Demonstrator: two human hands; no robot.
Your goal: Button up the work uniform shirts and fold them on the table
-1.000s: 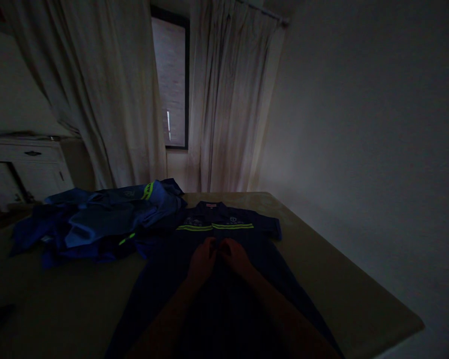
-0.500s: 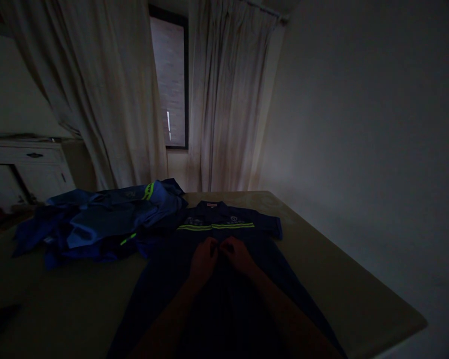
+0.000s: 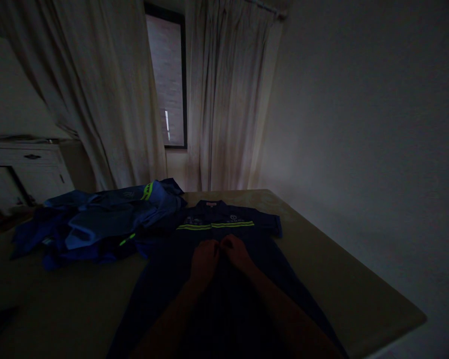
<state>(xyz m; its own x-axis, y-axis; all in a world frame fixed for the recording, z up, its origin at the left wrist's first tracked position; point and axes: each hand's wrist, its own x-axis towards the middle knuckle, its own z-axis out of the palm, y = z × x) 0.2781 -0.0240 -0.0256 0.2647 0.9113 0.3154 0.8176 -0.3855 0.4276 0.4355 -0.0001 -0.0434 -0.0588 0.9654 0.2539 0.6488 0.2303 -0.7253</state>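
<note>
A dark blue short-sleeved work shirt [image 3: 243, 216] lies spread on the table, front side up, its collar at the far end. Yellow-green stripes and pale printing cross its chest. Just below the stripes, at the front's middle line, my left hand [image 3: 205, 259] and my right hand [image 3: 236, 252] almost meet. Both have their fingers closed in a pinch on the shirt front. Whatever small part lies between the fingertips is hidden in the dark. Towards me the lower part of the garment fades into shadow under my forearms.
A heap of crumpled blue work clothes [image 3: 105, 219] with yellow-green strips lies left of the shirt. The table's [image 3: 344, 284] right edge runs beside a pale wall [image 3: 359, 124]. Curtains [image 3: 232, 99] and a window [image 3: 166, 75] stand behind, a white cabinet [image 3: 33, 169] at far left.
My left hand has turned slightly and its fingertips have come nearer the right hand's. The right hand has barely shifted. The shirt and clothes heap lie as before.
</note>
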